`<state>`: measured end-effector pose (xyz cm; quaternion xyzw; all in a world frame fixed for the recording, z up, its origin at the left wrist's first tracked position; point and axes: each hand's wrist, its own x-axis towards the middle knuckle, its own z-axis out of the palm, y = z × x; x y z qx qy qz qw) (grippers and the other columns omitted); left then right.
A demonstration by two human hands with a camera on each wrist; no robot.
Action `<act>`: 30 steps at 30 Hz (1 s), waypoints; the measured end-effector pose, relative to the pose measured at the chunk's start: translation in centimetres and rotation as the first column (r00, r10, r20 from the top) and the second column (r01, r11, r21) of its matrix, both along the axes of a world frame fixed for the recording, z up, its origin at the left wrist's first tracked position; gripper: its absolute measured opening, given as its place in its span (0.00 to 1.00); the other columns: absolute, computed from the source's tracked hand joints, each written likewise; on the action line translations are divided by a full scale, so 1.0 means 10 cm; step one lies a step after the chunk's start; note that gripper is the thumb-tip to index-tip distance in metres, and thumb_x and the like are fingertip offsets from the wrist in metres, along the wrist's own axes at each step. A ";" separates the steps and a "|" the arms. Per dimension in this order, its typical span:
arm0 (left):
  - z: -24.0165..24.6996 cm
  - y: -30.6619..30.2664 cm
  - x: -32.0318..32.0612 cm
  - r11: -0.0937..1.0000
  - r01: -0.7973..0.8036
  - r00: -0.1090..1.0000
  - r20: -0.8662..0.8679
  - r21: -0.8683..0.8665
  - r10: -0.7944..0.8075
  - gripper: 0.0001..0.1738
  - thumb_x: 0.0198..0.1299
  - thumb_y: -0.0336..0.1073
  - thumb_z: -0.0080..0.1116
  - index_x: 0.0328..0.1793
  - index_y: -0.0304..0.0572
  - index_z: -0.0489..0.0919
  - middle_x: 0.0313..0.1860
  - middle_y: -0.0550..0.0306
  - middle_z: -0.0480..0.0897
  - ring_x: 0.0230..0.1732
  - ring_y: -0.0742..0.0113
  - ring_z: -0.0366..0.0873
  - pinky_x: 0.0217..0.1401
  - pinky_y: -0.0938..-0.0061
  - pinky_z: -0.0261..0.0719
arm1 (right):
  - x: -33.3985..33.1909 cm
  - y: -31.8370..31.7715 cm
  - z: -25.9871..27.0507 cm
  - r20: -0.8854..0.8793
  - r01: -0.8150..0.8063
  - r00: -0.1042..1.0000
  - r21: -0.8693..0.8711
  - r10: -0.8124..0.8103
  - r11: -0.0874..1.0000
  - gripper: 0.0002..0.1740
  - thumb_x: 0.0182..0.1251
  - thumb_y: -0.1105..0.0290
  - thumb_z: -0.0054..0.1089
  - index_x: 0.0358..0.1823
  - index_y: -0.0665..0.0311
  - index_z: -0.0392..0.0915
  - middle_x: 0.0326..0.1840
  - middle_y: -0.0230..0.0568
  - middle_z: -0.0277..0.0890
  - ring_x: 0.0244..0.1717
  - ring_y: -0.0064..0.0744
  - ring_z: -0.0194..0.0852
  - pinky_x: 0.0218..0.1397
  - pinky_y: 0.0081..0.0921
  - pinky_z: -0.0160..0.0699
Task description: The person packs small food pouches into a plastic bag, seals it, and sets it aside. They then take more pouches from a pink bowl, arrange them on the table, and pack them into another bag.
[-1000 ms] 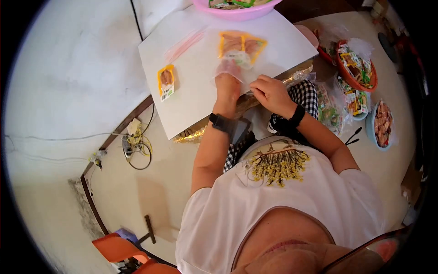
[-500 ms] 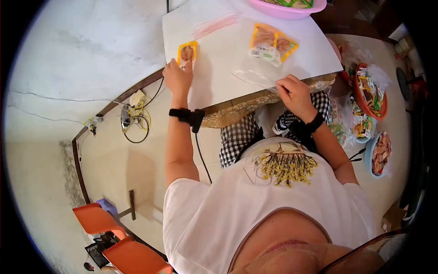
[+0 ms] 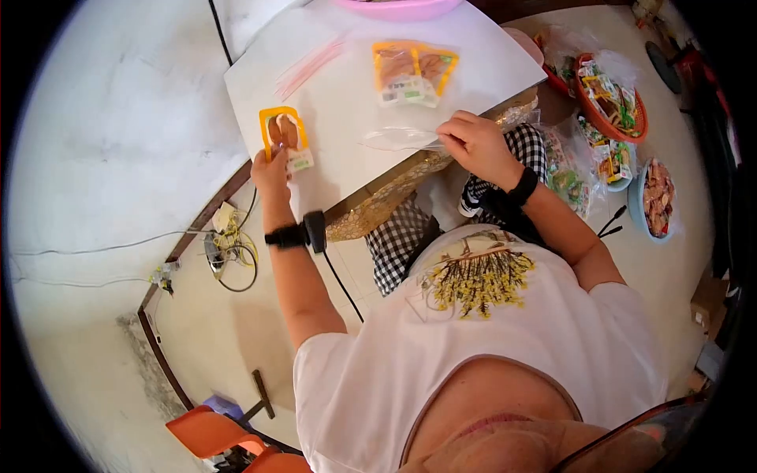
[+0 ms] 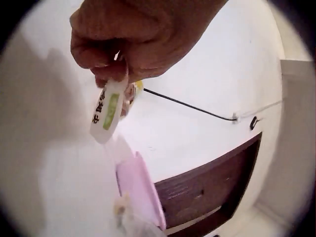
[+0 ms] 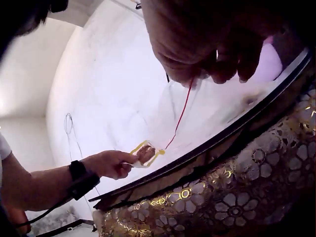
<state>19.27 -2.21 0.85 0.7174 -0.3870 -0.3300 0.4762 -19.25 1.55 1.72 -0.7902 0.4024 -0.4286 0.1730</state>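
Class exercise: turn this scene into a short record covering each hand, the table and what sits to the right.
Left hand: pinches a small yellow-edged packet
Right hand: pinches the edge of a clear bag
Table: white, with two more yellow-edged packets and a pink basin
Right side: orange-red basket of packets

Room left of packets point(image 3: 414, 69), basin point(image 3: 402, 9) beyond
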 end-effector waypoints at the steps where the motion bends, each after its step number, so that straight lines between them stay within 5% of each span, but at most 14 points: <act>1: 0.11 0.13 -0.09 1.000 -0.023 0.996 -0.082 -0.002 0.023 0.08 0.61 0.33 0.61 0.42 0.37 0.78 0.25 0.66 0.76 0.17 0.81 0.65 0.16 0.84 0.60 | 0.00 -0.01 0.01 0.009 0.015 1.000 -0.011 -0.014 1.000 0.03 0.61 0.75 0.60 0.36 0.65 0.78 0.28 0.41 0.71 0.26 0.41 0.72 0.29 0.31 0.70; 6: 0.47 0.85 -0.47 0.958 0.285 0.877 -0.414 0.037 -0.245 0.06 0.64 0.31 0.57 0.44 0.37 0.79 0.31 0.59 0.82 0.26 0.72 0.80 0.24 0.78 0.79 | 0.01 0.00 0.08 0.087 0.052 0.995 0.001 -0.052 0.999 0.03 0.62 0.74 0.60 0.36 0.64 0.77 0.28 0.40 0.71 0.26 0.40 0.72 0.29 0.31 0.71; 9: 0.29 1.00 -0.67 0.902 0.431 0.737 -0.580 0.009 -0.346 0.07 0.64 0.27 0.55 0.47 0.35 0.79 0.37 0.52 0.84 0.32 0.67 0.83 0.35 0.72 0.85 | 0.01 0.01 0.12 0.068 0.061 0.996 0.007 -0.062 0.998 0.03 0.62 0.74 0.60 0.36 0.64 0.77 0.28 0.40 0.71 0.26 0.40 0.72 0.29 0.30 0.71; 15: 0.35 0.77 -1.32 0.847 0.530 0.510 -0.808 0.026 -0.294 0.07 0.67 0.27 0.47 0.46 0.31 0.74 0.32 0.54 0.80 0.17 0.75 0.73 0.13 0.85 0.69 | -0.01 0.01 0.09 0.070 0.031 0.997 -0.042 -0.028 0.999 0.05 0.61 0.74 0.61 0.38 0.64 0.78 0.30 0.40 0.73 0.26 0.41 0.74 0.30 0.31 0.72; 19: 0.40 0.55 -1.64 0.872 0.489 0.524 -0.787 -0.034 -0.325 0.08 0.68 0.28 0.47 0.47 0.32 0.75 0.32 0.54 0.79 0.16 0.79 0.69 0.11 0.89 0.62 | -0.03 0.01 0.11 0.054 0.039 0.998 -0.030 -0.037 0.999 0.05 0.60 0.75 0.60 0.38 0.64 0.79 0.31 0.40 0.74 0.28 0.42 0.75 0.31 0.32 0.73; 25: 0.49 0.48 -1.64 0.906 0.420 0.665 -0.696 0.050 -0.270 0.09 0.69 0.28 0.46 0.49 0.34 0.75 0.36 0.53 0.81 0.19 0.79 0.74 0.11 0.92 0.63 | -0.14 -0.01 0.08 0.039 0.070 0.997 -0.041 -0.069 0.997 0.06 0.58 0.79 0.59 0.37 0.66 0.80 0.33 0.41 0.73 0.30 0.42 0.75 0.32 0.33 0.74; 30: 0.47 0.50 -1.73 0.917 0.399 0.651 -0.708 0.013 -0.273 0.08 0.68 0.26 0.47 0.49 0.32 0.75 0.35 0.52 0.81 0.19 0.79 0.72 0.12 0.91 0.63 | -0.10 0.03 0.05 0.071 0.047 0.996 0.016 -0.048 0.999 0.08 0.57 0.80 0.58 0.38 0.65 0.79 0.34 0.41 0.73 0.31 0.42 0.75 0.33 0.33 0.74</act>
